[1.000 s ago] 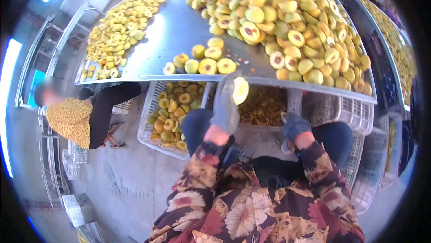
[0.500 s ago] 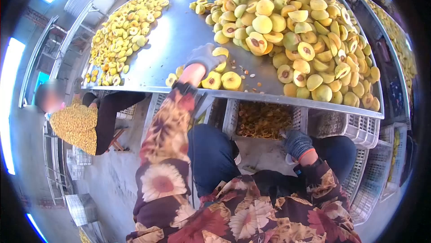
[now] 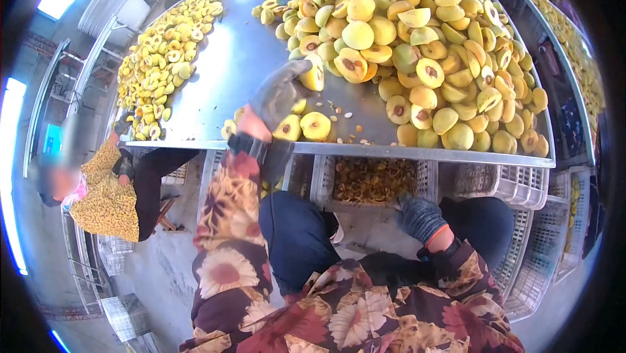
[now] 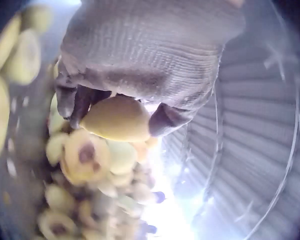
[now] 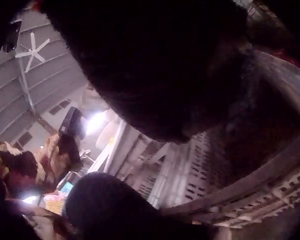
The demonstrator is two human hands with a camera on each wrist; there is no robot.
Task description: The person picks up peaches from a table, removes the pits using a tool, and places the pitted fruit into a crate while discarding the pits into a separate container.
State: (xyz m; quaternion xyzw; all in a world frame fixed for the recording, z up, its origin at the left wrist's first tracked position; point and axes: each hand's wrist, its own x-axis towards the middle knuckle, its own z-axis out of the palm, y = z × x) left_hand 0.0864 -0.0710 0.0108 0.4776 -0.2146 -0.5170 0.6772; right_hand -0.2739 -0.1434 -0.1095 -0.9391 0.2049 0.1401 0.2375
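In the head view my gloved left hand (image 3: pixel 277 95) is over the metal table's near edge, pinching a yellow fruit half (image 3: pixel 313 74) between thumb and fingers. The left wrist view shows the glove (image 4: pixel 145 55) gripping the same fruit half (image 4: pixel 117 119) at its two ends. Two cut halves (image 3: pixel 315 126) lie just below that hand on the table. My gloved right hand (image 3: pixel 420 218) is low beside the right knee, near the crate of brown scraps (image 3: pixel 375 179); whether it holds anything is hidden. In the right wrist view that hand (image 5: pixel 155 65) is a dark shape.
A large heap of fruit halves (image 3: pixel 450 59) covers the table's right side, and a smaller heap (image 3: pixel 163 59) lies at the left. White crates (image 3: pixel 505 183) stand below the table edge. A person in a yellow patterned top (image 3: pixel 107 190) sits at the left.
My left hand has gone from above the crates onto the table among the cut halves, then lifted one half off it. The right hand has stayed near the knee.
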